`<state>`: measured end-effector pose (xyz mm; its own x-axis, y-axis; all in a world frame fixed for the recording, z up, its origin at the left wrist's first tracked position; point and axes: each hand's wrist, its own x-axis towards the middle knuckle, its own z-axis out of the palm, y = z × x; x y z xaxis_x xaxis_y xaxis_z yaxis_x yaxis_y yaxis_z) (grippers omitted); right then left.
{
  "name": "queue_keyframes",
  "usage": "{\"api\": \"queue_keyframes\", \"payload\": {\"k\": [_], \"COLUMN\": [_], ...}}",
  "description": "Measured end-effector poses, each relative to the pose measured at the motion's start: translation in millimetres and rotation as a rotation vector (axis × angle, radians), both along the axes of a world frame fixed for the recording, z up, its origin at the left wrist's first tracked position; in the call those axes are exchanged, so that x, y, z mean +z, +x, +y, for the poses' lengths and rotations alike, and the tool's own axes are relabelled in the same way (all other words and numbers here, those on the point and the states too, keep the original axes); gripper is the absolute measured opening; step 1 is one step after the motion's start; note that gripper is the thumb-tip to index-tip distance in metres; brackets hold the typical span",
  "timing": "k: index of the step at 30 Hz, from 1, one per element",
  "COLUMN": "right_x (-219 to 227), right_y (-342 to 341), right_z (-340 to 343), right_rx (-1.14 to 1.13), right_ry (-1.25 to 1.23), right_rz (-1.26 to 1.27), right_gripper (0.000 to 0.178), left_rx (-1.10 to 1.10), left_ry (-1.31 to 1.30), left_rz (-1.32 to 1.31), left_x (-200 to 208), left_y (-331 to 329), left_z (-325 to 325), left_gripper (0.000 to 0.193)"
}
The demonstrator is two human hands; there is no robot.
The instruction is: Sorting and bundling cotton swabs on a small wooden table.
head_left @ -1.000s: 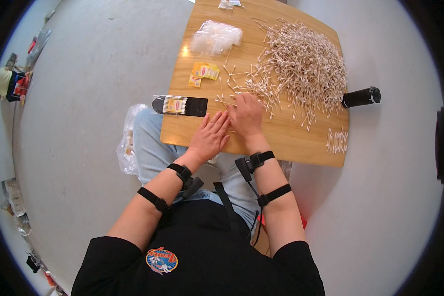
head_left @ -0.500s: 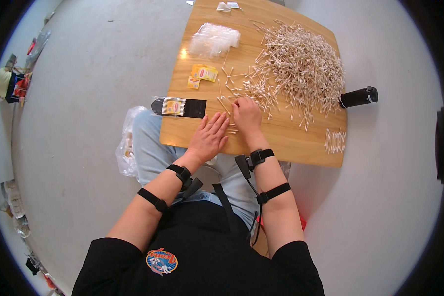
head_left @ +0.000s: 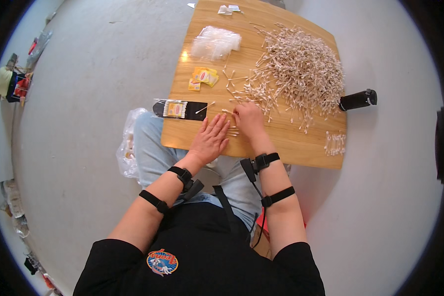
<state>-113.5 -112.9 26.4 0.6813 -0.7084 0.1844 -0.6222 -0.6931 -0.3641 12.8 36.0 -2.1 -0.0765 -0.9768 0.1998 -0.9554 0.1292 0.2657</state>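
My left hand (head_left: 210, 138) lies flat near the table's front edge, fingers stretched out over a few cotton swabs whose tips (head_left: 233, 131) stick out to its right. Just beyond it, my right hand (head_left: 249, 118) pinches a cotton swab (head_left: 227, 112) that points left. On the left is a black strip (head_left: 195, 110) with a clear bag on it; in the bag sit a row of cotton swabs and a yellow card (head_left: 174, 109). A single loose cotton swab (head_left: 205, 108) lies slantwise over the strip's right end.
A big heap of cotton swabs (head_left: 306, 66) covers the far right of the wooden table (head_left: 291, 143), with strays spreading left. Clear plastic bags (head_left: 216, 42) and yellow cards (head_left: 204, 76) lie far left. A small swab group (head_left: 335, 143) and a black cylinder (head_left: 358, 99) are right.
A loose cotton swab now lies over the right end of the black strip. My right hand has shifted slightly right and nearer, with a swab now showing at its fingertips. My left hand stays put.
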Motion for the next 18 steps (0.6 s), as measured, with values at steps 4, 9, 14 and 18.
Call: {"api": "queue_keyframes", "payload": {"k": [4,9,14,18], "right_x": [3,0,-4,-12], "right_y": [-10,-28,-65,-72], "right_z": [16,28,37,46], "right_rx": [0.067,-0.032,-0.335,-0.278], "right_ry": [0.039,0.096,0.028,-0.045], "right_rz": [-0.048,-0.275,-0.254,-0.242], "right_gripper": [0.006,0.006,0.015,0.013], "left_rx": [0.012,0.011,0.020,0.023], "left_ry": [-0.001,0.023,0.048,0.036], "left_rz": [0.005,0.025,0.055,0.038], "left_x": [0,1,1,5], "left_y": [1,-2,-1,-1], "left_z": [0,-3,-2,-3], "left_gripper": [0.060,0.060,0.060,0.060]}}
